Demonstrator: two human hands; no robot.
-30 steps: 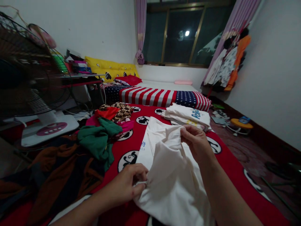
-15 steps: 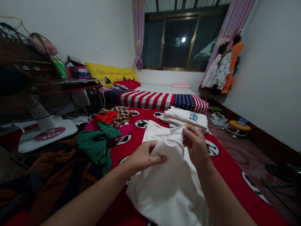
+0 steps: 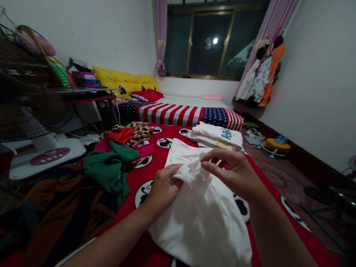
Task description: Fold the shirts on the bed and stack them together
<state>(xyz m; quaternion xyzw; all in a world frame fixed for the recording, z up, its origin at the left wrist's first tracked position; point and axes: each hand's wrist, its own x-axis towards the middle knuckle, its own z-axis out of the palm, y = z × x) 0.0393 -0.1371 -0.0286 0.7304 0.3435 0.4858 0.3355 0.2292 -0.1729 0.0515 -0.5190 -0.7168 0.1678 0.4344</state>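
A white garment [image 3: 205, 215] of thin, plain cloth lies spread over the red panda-patterned blanket [image 3: 133, 222] in front of me. Its exact kind does not show. My left hand [image 3: 165, 185] is closed on a gathered fold near the garment's middle, thumb on top. Just to the right, my right hand [image 3: 228, 167] pinches the raised cloth between thumb and forefinger, its other fingers curled. Beyond the hands, a folded stack of white clothes [image 3: 219, 135] with blue lettering rests on the blanket.
On the left lie a green garment [image 3: 108, 168], a checked brown cloth [image 3: 141, 132] and a dark brown-and-navy garment [image 3: 66, 211]. A fan [image 3: 47, 152] stands at far left. Behind is a bed with a striped cover [image 3: 169, 114]; a small round stool [image 3: 278, 144] is on the right.
My left hand has drawn cloth up into a bunched fold. My right hand has shifted left and turned inward over the garment. The view has moved slightly.
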